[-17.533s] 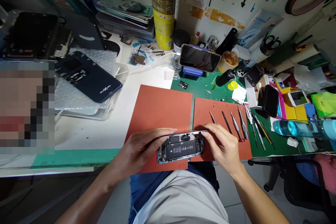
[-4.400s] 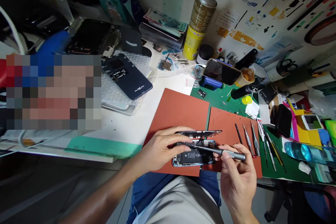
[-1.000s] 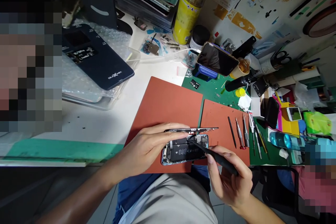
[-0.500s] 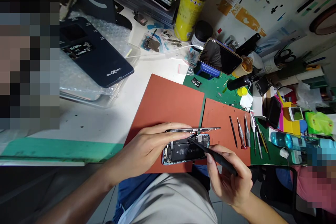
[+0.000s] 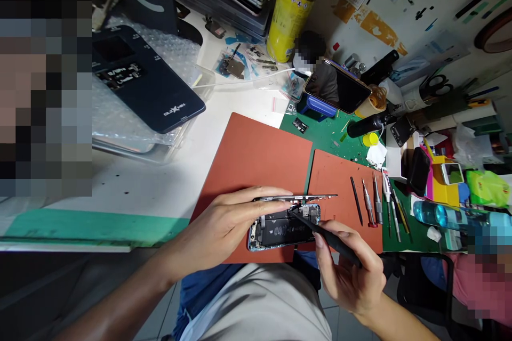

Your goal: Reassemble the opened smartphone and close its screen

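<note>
An opened smartphone (image 5: 283, 232) lies at the front edge of the brown mats, its black battery and inner parts bare. My left hand (image 5: 214, 232) has its fingers closed on the phone's screen (image 5: 318, 197), which stands tilted up along the far side of the body. Between finger and thumb, my right hand (image 5: 356, 272) grips a black spudger (image 5: 336, 243). The tool's thin tip reaches into the phone near the upper edge of the battery, beside my left fingertips. Whether the tip touches a connector is too small to tell.
Screwdrivers (image 5: 368, 202) and tweezers lie to the right on the brown mat (image 5: 332, 176) and green mat. Behind them a phone (image 5: 340, 88) leans on a blue stand. A dark flat device (image 5: 152, 85) rests on bubble wrap at left. Another person's pink sleeve (image 5: 476, 282) shows at right.
</note>
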Motion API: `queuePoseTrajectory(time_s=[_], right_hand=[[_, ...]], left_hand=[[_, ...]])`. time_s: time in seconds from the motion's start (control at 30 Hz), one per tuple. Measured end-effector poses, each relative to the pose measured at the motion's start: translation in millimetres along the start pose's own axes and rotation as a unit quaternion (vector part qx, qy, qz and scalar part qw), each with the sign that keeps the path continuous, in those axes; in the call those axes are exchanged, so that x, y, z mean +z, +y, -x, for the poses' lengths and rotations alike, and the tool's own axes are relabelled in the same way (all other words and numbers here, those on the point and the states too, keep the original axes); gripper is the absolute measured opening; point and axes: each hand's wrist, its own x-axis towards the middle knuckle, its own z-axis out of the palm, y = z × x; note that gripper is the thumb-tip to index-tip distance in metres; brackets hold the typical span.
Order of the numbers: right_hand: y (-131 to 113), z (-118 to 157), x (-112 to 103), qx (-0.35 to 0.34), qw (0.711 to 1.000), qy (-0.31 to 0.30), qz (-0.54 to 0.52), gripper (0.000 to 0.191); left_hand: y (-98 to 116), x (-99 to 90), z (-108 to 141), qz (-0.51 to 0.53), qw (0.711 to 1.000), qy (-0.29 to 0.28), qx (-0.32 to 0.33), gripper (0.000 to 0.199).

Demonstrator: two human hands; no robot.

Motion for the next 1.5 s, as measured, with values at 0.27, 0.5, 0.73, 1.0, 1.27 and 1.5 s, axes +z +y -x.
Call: queuePoseTrajectory(time_s=[0.27,0.5,0.73,1.0,1.27,1.5], right_hand=[[-12,-26,0,-0.058,0.991,-0.036,0.119,0.039],[-18,-63,-7,-0.129,0.978,-0.102,0.13,0.03],[-16,-80,-8,-0.154,0.97,-0.125,0.143,0.024],[-14,-84,-8,-0.157,0.97,-0.139,0.124,0.029],[-12,-83,-8,-0.158,0.971,-0.143,0.105,0.03],[-8,-77,-6,-0.153,0.973,-0.12,0.127,0.04]], left_hand=[[-1,1.3,2,0.007,1.0,0.002,0.002,0.061],[-1,2.5,1,0.024,1.0,0.011,0.01,0.056],[-1,2.5,2,0.032,0.999,0.015,0.007,0.058],[0,2.3,3,0.03,0.999,0.013,0.002,0.059],[-1,2.0,4,0.024,1.0,0.008,0.009,0.061],[0,1.8,1,0.023,1.0,0.016,0.007,0.057]])
